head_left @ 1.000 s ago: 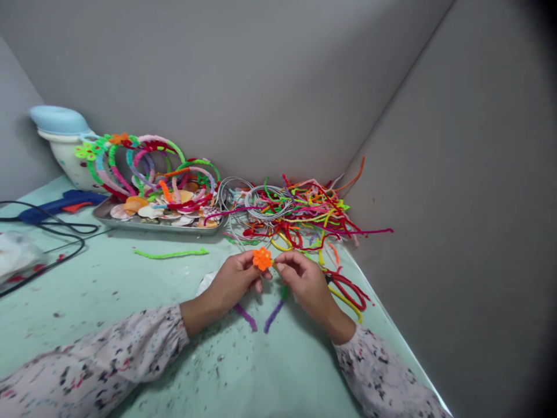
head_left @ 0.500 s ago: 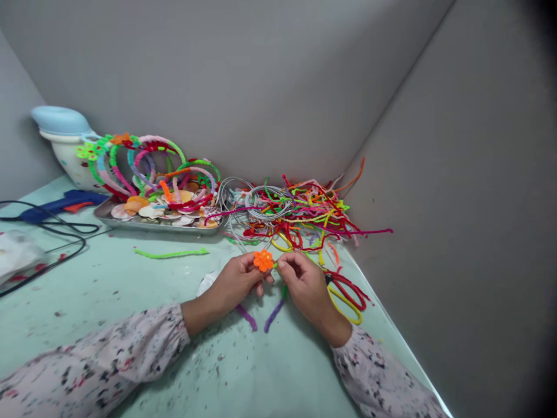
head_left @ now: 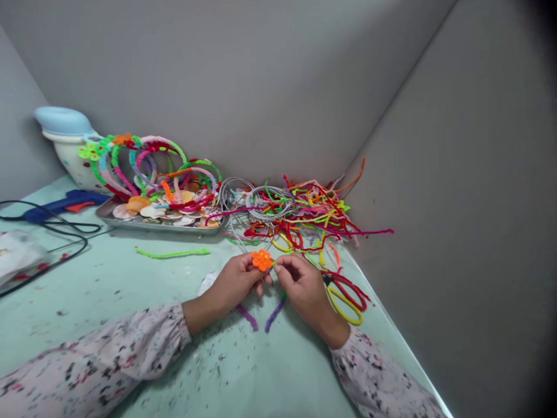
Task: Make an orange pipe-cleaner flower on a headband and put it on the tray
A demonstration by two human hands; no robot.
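Observation:
Between my hands is a pipe-cleaner headband with an orange flower [head_left: 261, 260] on it. My left hand [head_left: 238, 280] is closed on the band just beside the flower. My right hand [head_left: 304, 285] pinches a short green bit of pipe cleaner [head_left: 274, 263] at the flower's right side. Two purple ends [head_left: 274, 313] of the band hang down below my hands, apart from each other. My fingers and palms hide most of the band between the flower and those ends.
A metal tray [head_left: 165, 228] holds shells and several finished headbands [head_left: 130, 165]. Behind my hands lie loose pipe cleaners [head_left: 322, 203] and wire coils [head_left: 267, 203]. Red-and-yellow scissors [head_left: 348, 299] rest at right, a green pipe cleaner [head_left: 172, 254] and blue glue gun [head_left: 61, 206] at left.
My right fingers have shifted very slightly left at the green bit beside the flower. The flower has moved a touch to the left; my grip looks the same.

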